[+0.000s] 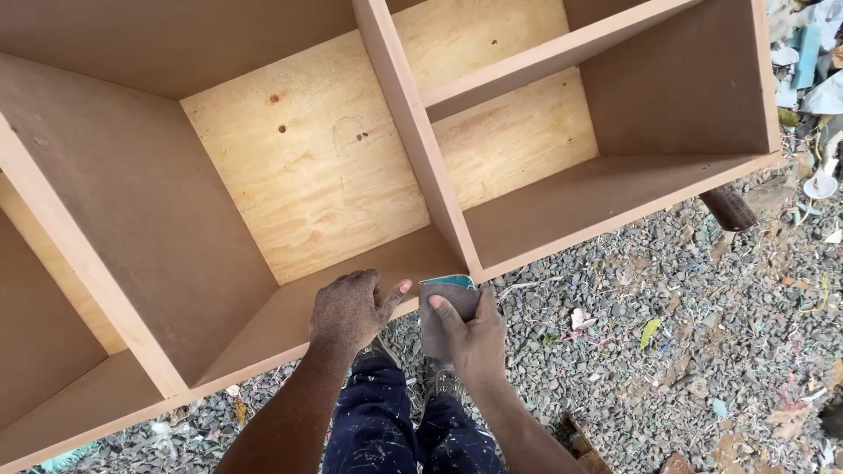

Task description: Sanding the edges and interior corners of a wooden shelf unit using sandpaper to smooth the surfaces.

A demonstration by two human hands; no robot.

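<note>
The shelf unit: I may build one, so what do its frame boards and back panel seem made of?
Frame boards: likely fibreboard, smooth, uniform brown, matt, no grain. Back panel: apparently plywood, pale yellow, with swirling grain and dark knots, unfinished-looking.

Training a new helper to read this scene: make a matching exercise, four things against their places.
Things:
1. left hand
2. sandpaper
3. gravel
4. back panel

Places:
A. folded under the right hand, at the divider's end
B. pale plywood behind the compartments
C. resting on the cabinet's front edge
D. covering the ground beside the cabinet

Pairs: 1-C, 2-A, 3-D, 4-B
</note>
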